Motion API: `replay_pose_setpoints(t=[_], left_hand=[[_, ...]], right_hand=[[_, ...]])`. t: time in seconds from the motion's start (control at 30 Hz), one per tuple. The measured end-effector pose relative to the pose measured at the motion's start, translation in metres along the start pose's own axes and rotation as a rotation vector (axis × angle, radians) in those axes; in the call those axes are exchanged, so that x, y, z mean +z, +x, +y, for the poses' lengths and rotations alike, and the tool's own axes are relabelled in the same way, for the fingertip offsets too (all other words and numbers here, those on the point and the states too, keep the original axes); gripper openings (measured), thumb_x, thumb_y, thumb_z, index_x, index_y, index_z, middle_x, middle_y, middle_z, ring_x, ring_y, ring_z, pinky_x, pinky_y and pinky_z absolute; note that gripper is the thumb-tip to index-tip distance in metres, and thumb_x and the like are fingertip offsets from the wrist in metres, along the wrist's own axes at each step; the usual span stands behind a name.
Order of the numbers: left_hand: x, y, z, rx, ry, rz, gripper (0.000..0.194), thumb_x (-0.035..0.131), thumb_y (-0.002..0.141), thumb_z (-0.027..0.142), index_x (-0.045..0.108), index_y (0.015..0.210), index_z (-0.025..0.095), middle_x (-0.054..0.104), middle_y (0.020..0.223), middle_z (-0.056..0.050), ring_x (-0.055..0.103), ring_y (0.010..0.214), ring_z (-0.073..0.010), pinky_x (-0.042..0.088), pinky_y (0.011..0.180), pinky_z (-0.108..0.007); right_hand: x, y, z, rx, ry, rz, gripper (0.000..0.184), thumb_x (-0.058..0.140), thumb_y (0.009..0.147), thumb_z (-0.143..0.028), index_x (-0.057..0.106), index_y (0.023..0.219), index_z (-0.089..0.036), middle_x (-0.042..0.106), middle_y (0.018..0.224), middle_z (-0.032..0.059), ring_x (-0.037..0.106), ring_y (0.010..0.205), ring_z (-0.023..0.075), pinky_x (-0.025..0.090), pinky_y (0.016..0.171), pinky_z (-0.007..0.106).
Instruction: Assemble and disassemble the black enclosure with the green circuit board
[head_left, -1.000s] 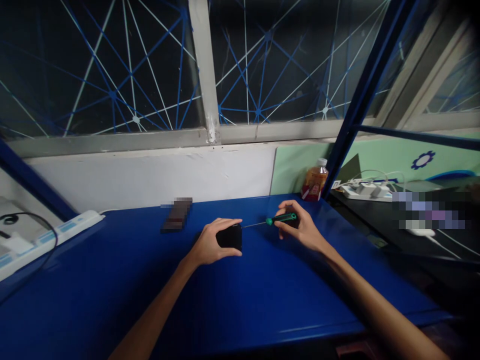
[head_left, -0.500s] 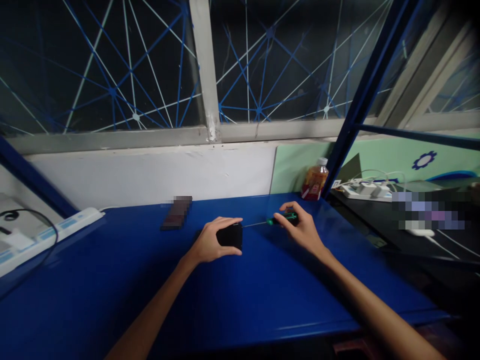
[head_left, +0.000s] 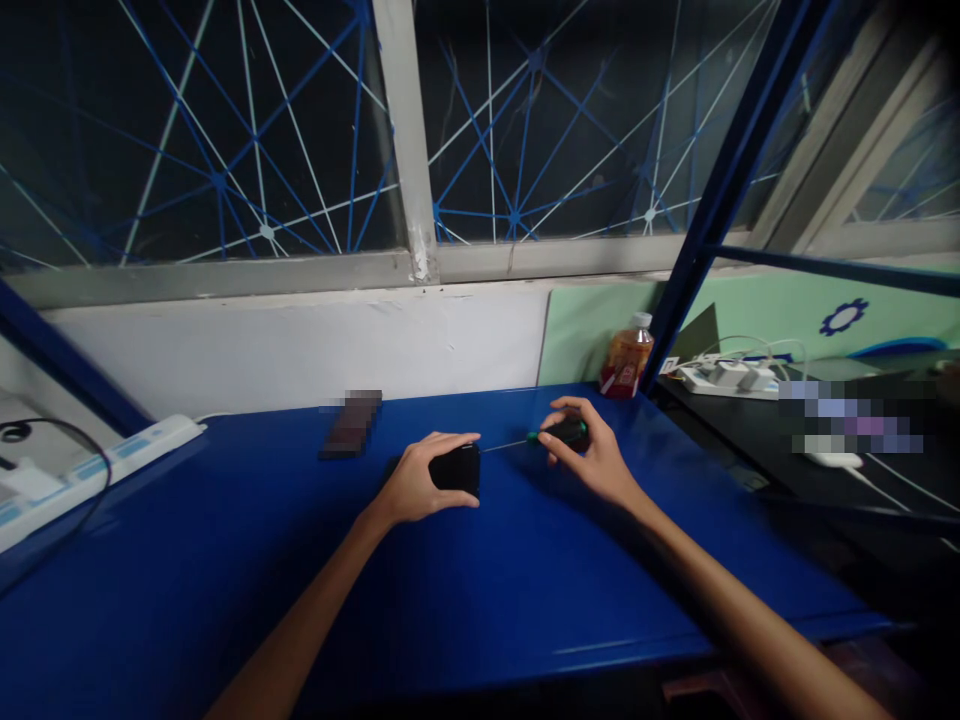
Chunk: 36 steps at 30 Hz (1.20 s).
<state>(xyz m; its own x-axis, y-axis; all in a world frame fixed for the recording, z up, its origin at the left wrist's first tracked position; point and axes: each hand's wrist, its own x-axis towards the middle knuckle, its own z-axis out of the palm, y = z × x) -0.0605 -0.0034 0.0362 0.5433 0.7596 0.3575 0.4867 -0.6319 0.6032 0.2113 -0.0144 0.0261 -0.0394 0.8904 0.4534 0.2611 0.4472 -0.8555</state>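
Note:
My left hand (head_left: 415, 482) grips a flat black box-like case (head_left: 457, 472) on the blue table, thumb along the near side and fingers along the far side. Its exact kind I cannot make out, as the palm covers its left part. In my right hand (head_left: 592, 450) is a screwdriver (head_left: 568, 433) with a black and green handle, held between thumb and fingers. The thin metal shaft points left, and its tip is at the right end of the black case. Whether the tip sits in a screw is too small to tell.
Behind my left hand lies a dark, partly blurred flat object (head_left: 352, 425). A drink bottle (head_left: 628, 357) stands at the table's back right corner. White power strips lie at the left (head_left: 105, 475) and on the black desk at right (head_left: 731, 380). Blue frame posts (head_left: 694, 230) rise beside the table (head_left: 465, 590).
The fingers of my right hand have shifted around the screwdriver handle. My left hand keeps its hold on the black case. The whole view has moved slightly.

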Motion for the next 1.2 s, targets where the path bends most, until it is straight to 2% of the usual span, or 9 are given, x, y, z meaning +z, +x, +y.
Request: replay_pose_setpoints(t=[0.1,0.2,0.27,0.37,0.47,0.6,0.73,0.93,1.2], left_hand=[[0.001,0.0,0.001,0.001,0.001,-0.007,0.073,0.081,0.062,0.042,0.054,0.129,0.03,0.061,0.127,-0.005,0.053,0.117,-0.0279,0.039,0.102,-0.047],[0.002,0.0,0.002,0.012,-0.002,-0.008,0.073,0.081,0.062,0.043,0.054,0.128,0.031,0.061,0.127,-0.005,0.053,0.117,-0.0291,0.038,0.103,-0.05],[0.002,0.0,0.002,0.02,-0.005,-0.004,0.072,0.081,0.062,0.044,0.054,0.128,0.031,0.061,0.127,-0.006,0.053,0.117,-0.0296,0.037,0.103,-0.052],[0.002,0.0,0.001,0.016,-0.003,-0.006,0.073,0.08,0.062,0.043,0.054,0.128,0.03,0.061,0.126,-0.007,0.053,0.116,-0.0298,0.038,0.102,-0.051],[0.001,0.0,-0.001,0.014,0.022,-0.012,0.074,0.08,0.062,0.044,0.053,0.129,0.031,0.061,0.127,-0.006,0.053,0.116,-0.029,0.039,0.101,-0.049],[0.006,0.0,-0.008,0.024,0.088,-0.053,0.074,0.079,0.063,0.046,0.052,0.13,0.033,0.061,0.128,-0.005,0.053,0.117,-0.0294,0.038,0.101,-0.049],[0.015,-0.002,-0.017,-0.009,0.168,-0.095,0.072,0.079,0.064,0.049,0.052,0.129,0.034,0.06,0.128,-0.003,0.051,0.119,-0.0302,0.036,0.101,-0.05],[0.021,-0.004,-0.021,-0.013,0.211,-0.132,0.074,0.078,0.065,0.051,0.05,0.131,0.034,0.059,0.129,-0.004,0.05,0.118,-0.0303,0.037,0.099,-0.048],[0.018,-0.004,-0.016,-0.004,0.199,-0.16,0.082,0.068,0.074,0.054,0.031,0.144,0.034,0.046,0.141,-0.009,0.041,0.128,-0.0333,0.031,0.103,-0.053]], right_hand=[[0.0,0.001,0.0,0.05,0.118,-0.021,0.045,0.071,0.076,-0.041,0.044,0.108,-0.025,0.062,0.089,0.0015,0.06,0.044,0.0127,0.048,0.038,0.026],[0.0,0.001,0.002,0.079,0.086,0.092,0.044,0.075,0.072,-0.042,0.046,0.101,-0.024,0.059,0.071,-0.0036,0.054,0.036,0.0112,0.044,0.032,0.024],[0.0,0.001,0.001,0.058,0.049,0.12,0.043,0.074,0.073,-0.042,0.048,0.101,-0.023,0.059,0.068,-0.0034,0.056,0.039,0.0119,0.046,0.036,0.024],[0.001,0.001,-0.003,0.048,0.118,0.016,0.046,0.073,0.074,-0.041,0.045,0.107,-0.023,0.065,0.086,0.0024,0.061,0.047,0.0131,0.052,0.042,0.027],[0.003,0.001,-0.004,0.093,0.193,-0.05,0.049,0.074,0.072,-0.042,0.043,0.105,-0.023,0.066,0.095,0.0054,0.058,0.041,0.0112,0.049,0.035,0.026],[0.004,0.001,-0.002,0.109,0.155,0.059,0.044,0.074,0.071,-0.044,0.045,0.096,-0.023,0.066,0.076,0.0005,0.054,0.034,0.0112,0.041,0.029,0.023],[0.0,0.002,-0.001,0.144,0.172,0.009,0.036,0.07,0.075,-0.044,0.045,0.087,-0.022,0.058,0.054,-0.0045,0.059,0.037,0.0162,0.045,0.035,0.025],[0.001,-0.001,-0.002,0.145,0.166,-0.077,0.032,0.069,0.076,-0.042,0.044,0.083,-0.022,0.061,0.054,-0.0028,0.061,0.04,0.0169,0.046,0.038,0.025],[0.01,-0.007,-0.002,0.122,0.096,-0.123,0.029,0.065,0.08,-0.043,0.045,0.083,-0.022,0.06,0.055,-0.0034,0.062,0.041,0.0168,0.047,0.041,0.025]])
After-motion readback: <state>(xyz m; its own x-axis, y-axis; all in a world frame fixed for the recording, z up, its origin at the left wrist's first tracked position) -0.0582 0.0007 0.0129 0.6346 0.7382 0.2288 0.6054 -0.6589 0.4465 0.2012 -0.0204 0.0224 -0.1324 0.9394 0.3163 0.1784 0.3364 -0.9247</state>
